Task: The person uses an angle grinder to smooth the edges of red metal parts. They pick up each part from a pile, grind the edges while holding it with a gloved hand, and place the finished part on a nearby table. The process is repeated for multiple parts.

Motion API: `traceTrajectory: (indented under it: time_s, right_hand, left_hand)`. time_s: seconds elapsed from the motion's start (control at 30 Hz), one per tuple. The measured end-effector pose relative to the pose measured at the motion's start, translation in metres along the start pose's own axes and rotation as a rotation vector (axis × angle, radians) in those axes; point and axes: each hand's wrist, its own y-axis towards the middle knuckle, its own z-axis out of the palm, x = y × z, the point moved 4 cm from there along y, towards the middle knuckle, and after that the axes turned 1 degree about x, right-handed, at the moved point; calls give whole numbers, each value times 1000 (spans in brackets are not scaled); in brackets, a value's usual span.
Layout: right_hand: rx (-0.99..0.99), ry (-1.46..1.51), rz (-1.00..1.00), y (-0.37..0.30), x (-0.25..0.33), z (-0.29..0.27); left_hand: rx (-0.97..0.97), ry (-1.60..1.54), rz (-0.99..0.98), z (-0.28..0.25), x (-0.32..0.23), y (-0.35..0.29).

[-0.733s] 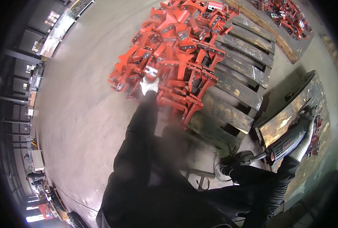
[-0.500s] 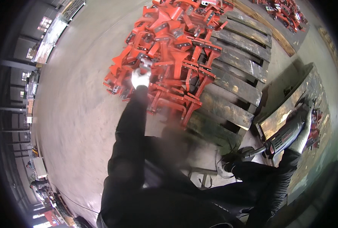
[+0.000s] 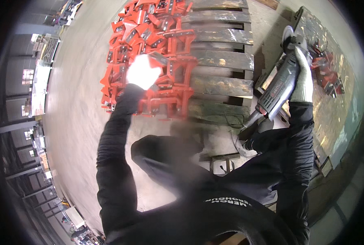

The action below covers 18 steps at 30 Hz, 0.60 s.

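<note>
My left hand [image 3: 143,72], in a white glove washed out by glare, is in front of the pile of red metal brackets [image 3: 137,32]. Its fingers appear closed on a bracket [image 3: 158,59] with a grey face and red edges; the exact grip is lost in the brightness. To the right, my right hand [image 3: 303,79], also gloved, is wrapped round a dark grey angle grinder [image 3: 278,87]. The grinder's disc [image 3: 287,34] points away from me, above the edge of a worn wooden board [image 3: 333,49]. Several red brackets [image 3: 327,71] lie on that board beside the hand.
A slatted wooden pallet [image 3: 220,59] carries the pile and stretches to its right. The grinder's cord [image 3: 236,143] hangs near my leg. Between pallet and board a small dark metal frame [image 3: 220,159] stands on the concrete floor [image 3: 77,98]. Racks [image 3: 39,85] line the far left.
My left hand has come up closer to me from the pile, with the bracket at its fingers. My right hand has swung the grinder farther forward and left, bringing its disc into sight.
</note>
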Motion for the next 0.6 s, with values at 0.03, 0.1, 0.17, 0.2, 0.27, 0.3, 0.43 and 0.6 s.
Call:
traceTrajectory:
  time_s: [0.03,0.1,0.17,0.2,0.27,0.3,0.43,0.6]
  right_hand:
    - [1,-8,-14,-3,2,1]
    - [-11,-23,-104,-3,9,-12]
    - [-3,-7,-105,-5,2,-11]
    - [-7,5,-105,-9,9,-10]
    - [23,53,-76,-9,9,-5]
    - [-26,35,-99,-4,15,-27]
    - [-22,15,-122,-9,24,-33]
    - [-121,16,-127,-5,21,-43]
  left_hand:
    - [38,-48,117,16,-25,4]
    - [364,-134,121,31,-107,12]
    - [360,-30,335,104,-132,6]
    - [601,167,416,141,-157,10]
    - [604,-44,175,228,-150,4]
    - [751,-75,82,209,-200,2]
    - [778,-171,-30,249,-214,-14]
    - [671,-37,-89,235,-206,-59]
